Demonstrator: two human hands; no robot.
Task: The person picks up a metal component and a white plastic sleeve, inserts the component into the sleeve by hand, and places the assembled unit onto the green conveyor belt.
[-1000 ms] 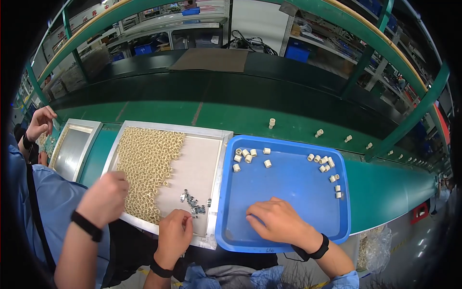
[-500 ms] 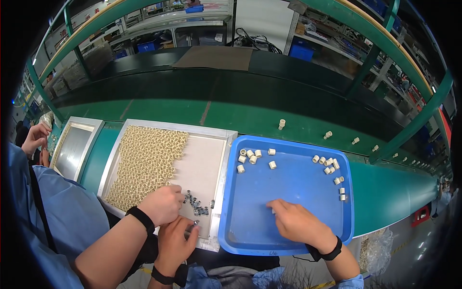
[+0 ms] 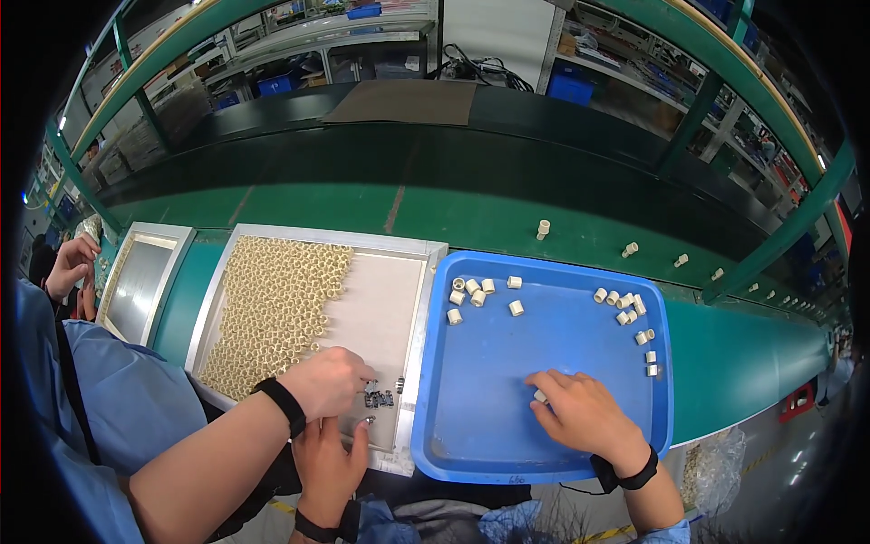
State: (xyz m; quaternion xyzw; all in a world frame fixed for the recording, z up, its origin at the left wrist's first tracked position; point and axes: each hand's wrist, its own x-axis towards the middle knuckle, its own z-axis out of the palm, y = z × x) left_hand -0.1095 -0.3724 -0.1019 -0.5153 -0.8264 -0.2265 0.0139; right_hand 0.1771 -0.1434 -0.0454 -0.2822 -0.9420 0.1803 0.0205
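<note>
My right hand (image 3: 584,419), above the blue tray (image 3: 471,464), pinches a small cream-white sleeve (image 3: 541,396) between thumb and fingers. My left hand (image 3: 332,464) is at the near edge of the metal-framed tray (image 3: 412,340), thumb spread away from the fingers. Its fingertips are partly hidden beneath a co-worker's hand (image 3: 331,381), which comes in from the left. A small shiny metal part (image 3: 369,420) is by my left thumb tip. Several more metal parts (image 3: 379,399) lie beside the co-worker's fingers.
Packed cream pieces (image 3: 272,317) fill the framed tray's left side. Loose sleeves (image 3: 471,288) lie along the blue tray's far and right sides. Beyond it, white pieces (image 3: 543,229) stand in a row on the green belt. Another framed tray (image 3: 136,281) is at far left.
My right hand has moved slightly right, and the sleeve in it shows more plainly. My left hand has drawn slightly down-left, its thumb opening away. The co-worker's hand has shifted right over the metal parts.
</note>
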